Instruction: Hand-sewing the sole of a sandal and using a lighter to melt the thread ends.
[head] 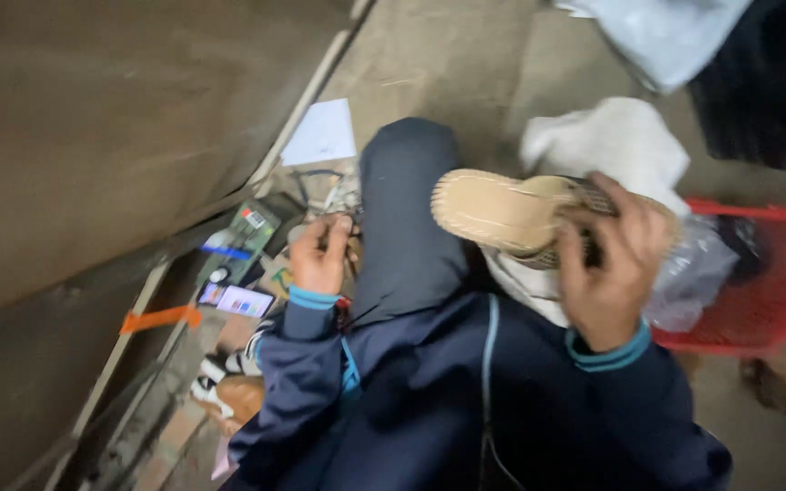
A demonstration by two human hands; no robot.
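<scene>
My right hand (609, 268) grips a tan shoe (502, 214), holding it sole-up above my lap, its stitched sole edge pointing left. My left hand (320, 255) is down by my left knee (407, 182), fingers curled on something small and thin that I cannot make out in the blur. Both arms wear dark blue sleeves with teal cuffs. I sit on the floor with a leg in dark trousers stretched forward.
A red plastic basket (775, 291) with a clear bag stands at the right. White cloth (620, 141) lies behind the shoe. A lit phone (236, 299), tools and a white sheet (323, 134) lie along the wall at the left.
</scene>
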